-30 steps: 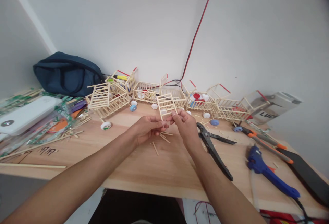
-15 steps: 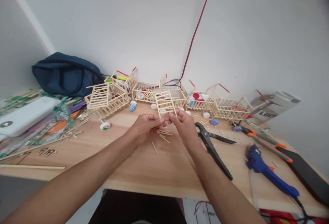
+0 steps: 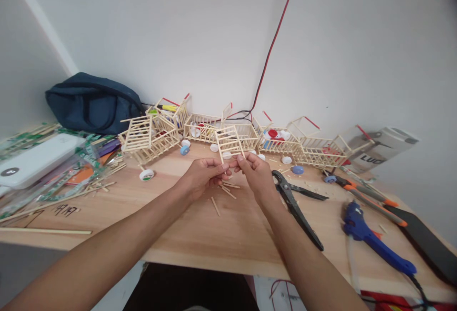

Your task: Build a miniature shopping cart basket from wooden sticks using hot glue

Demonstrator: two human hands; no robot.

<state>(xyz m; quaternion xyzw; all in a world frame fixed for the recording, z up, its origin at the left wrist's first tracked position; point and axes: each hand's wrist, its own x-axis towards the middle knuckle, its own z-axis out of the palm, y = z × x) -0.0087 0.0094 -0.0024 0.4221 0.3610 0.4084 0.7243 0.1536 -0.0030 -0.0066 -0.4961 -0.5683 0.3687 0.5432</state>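
Between my hands, above the table, is a small ladder-like frame of pale wooden sticks (image 3: 229, 140). My left hand (image 3: 204, 175) pinches its lower left end. At its lower right end my right hand (image 3: 256, 170) closes thumb and fingers; the fingertips of both hands nearly meet, and what lies between them is partly hidden. Below them, several short cut sticks (image 3: 228, 192) lie loose on the wooden table (image 3: 210, 239). Behind the frame stands a row of little stick-built carts (image 3: 203, 130) with bottle-cap wheels and red-tipped handles.
Black-handled cutters (image 3: 296, 211) lie right of my hands. Farther right are a blue glue gun (image 3: 378, 244), orange-handled pliers (image 3: 374, 199) and a dark flat bar (image 3: 424, 244). A white power bank (image 3: 43, 158) and stick packets are at left, before a blue bag (image 3: 94, 104).
Almost nothing differs. Both hands keep their pinch on the stick frame, and the view has shifted only very slightly.
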